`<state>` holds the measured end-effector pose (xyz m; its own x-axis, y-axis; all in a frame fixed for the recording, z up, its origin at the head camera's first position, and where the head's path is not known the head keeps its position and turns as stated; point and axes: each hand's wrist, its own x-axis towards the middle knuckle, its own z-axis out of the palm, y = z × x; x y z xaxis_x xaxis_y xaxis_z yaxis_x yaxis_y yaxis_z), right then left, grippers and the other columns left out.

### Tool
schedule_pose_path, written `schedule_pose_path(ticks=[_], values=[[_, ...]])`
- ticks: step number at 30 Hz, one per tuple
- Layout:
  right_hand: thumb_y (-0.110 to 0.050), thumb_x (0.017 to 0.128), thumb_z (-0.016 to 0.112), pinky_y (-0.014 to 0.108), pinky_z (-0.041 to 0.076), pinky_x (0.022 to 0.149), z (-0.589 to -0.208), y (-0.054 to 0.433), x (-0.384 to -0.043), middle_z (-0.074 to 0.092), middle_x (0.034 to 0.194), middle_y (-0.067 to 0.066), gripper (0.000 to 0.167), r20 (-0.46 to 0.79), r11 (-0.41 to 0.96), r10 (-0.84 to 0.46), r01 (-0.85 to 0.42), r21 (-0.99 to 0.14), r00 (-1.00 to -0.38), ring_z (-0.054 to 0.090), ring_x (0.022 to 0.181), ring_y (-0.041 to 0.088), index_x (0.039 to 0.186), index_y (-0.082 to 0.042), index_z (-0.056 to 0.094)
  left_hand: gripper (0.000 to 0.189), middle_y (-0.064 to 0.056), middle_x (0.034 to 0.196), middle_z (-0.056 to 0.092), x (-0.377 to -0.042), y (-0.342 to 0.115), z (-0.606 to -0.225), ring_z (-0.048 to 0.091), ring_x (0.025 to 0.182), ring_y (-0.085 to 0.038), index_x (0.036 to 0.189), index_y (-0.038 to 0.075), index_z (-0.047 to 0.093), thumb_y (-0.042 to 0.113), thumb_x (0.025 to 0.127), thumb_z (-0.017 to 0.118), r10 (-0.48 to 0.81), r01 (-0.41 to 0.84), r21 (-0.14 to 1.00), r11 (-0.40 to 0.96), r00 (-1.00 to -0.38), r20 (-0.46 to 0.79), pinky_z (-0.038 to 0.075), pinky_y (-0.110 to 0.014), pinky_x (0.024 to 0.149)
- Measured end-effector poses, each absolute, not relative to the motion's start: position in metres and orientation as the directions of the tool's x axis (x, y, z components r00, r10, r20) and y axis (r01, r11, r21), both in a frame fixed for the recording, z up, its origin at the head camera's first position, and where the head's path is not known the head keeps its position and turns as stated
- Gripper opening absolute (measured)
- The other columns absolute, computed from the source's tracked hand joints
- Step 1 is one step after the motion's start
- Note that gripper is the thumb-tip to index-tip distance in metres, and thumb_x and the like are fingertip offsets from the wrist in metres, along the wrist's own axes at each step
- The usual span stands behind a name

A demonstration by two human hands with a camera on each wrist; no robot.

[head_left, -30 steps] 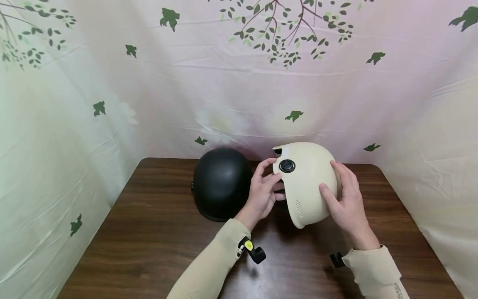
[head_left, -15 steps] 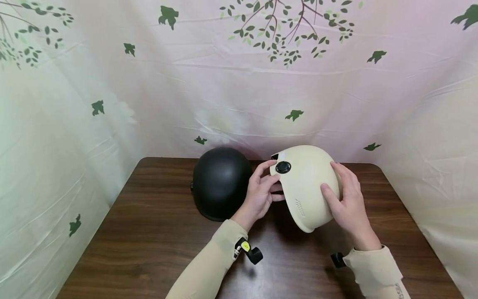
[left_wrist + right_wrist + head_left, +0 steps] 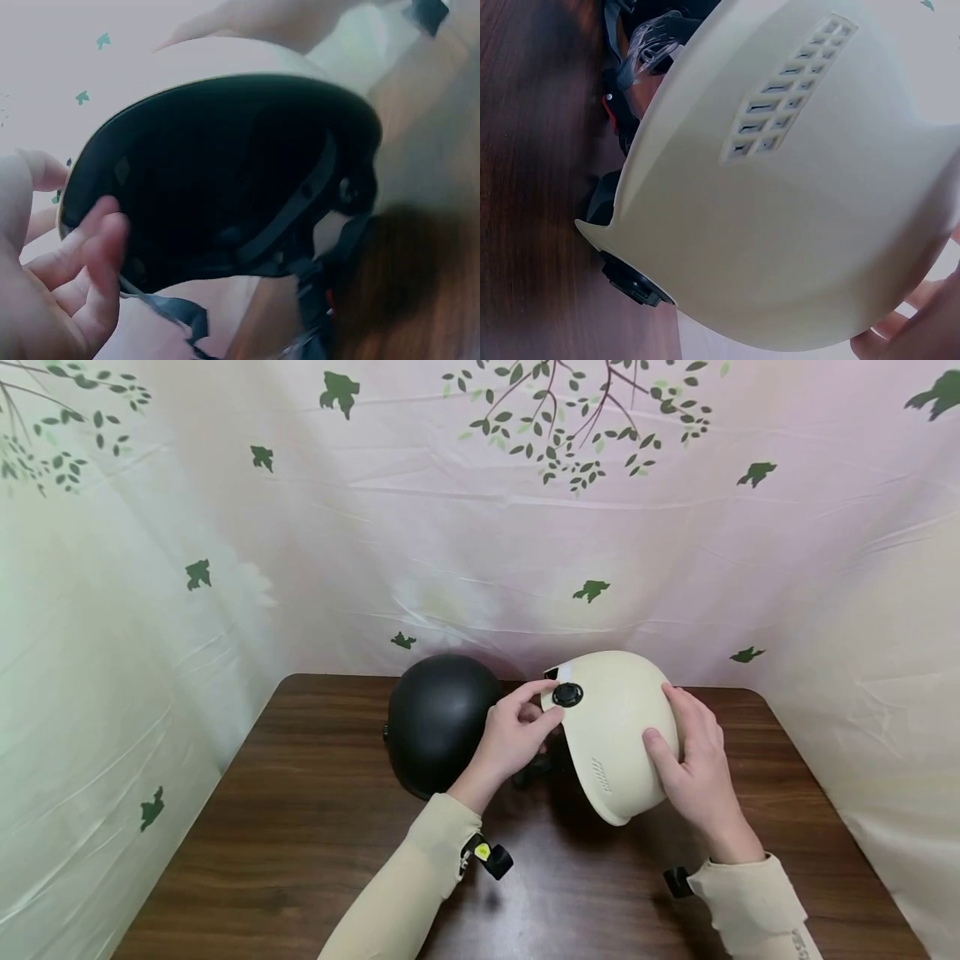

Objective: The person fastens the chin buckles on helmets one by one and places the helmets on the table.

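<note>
A cream helmet is held tilted above the table, its opening facing left. My left hand pinches its edge with thumb and index finger beside a round black disc. On the other side, my right hand grips the crown, thumb towards me and fingers over the far side. The left wrist view looks into the dark inside, with the left fingers at the rim and a grey strap hanging down. Slotted vents show in the right wrist view.
A black helmet sits dome up on the brown wooden table, close behind my left hand. Behind the table hangs a pale cloth printed with leaves and birds. More cloth closes off both sides.
The cream helmet has tipped slightly, its disc end shifting left and down. My left hand's lower fingers have drawn back from its opening and the forearm has moved left. My right hand has stayed put.
</note>
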<state>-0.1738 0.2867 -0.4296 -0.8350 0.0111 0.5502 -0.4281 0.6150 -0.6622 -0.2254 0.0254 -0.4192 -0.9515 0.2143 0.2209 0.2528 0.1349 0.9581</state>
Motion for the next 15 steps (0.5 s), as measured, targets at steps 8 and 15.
schedule_pose_path(ticks=[8, 15], values=[[-0.018, 0.099, 0.066, 0.068, 0.022, 0.110, -0.4326, 0.2847, -0.1707, 0.041, 0.161, 0.017, 0.065, 0.536, 0.614, 0.016, -0.415, -0.671, -0.844, 0.031, 0.147, 0.040, 0.161, -0.018, 0.045, 0.038, -0.001, 0.099, 0.060, -0.2275, 0.0213, -0.4183, 0.058, 0.077, -0.011, 0.133, 0.019, 0.073, 0.024, 0.096, 0.071, 0.184, 0.428, 0.843, 0.325, -0.903, 0.387, 0.050, -0.025, 0.071], [-0.018, 0.100, 0.065, 0.069, 0.029, 0.107, -0.4341, 0.2872, -0.1698, 0.041, 0.162, 0.014, 0.065, 0.523, 0.613, 0.027, -0.399, -0.682, -0.852, 0.032, 0.147, 0.037, 0.162, -0.020, 0.043, 0.043, -0.007, 0.144, 0.055, -0.2274, 0.0226, -0.4179, 0.068, 0.090, -0.013, 0.141, 0.017, 0.068, 0.020, 0.098, 0.068, 0.239, 0.458, 0.842, 0.286, -0.885, 0.400, 0.061, -0.031, 0.085]])
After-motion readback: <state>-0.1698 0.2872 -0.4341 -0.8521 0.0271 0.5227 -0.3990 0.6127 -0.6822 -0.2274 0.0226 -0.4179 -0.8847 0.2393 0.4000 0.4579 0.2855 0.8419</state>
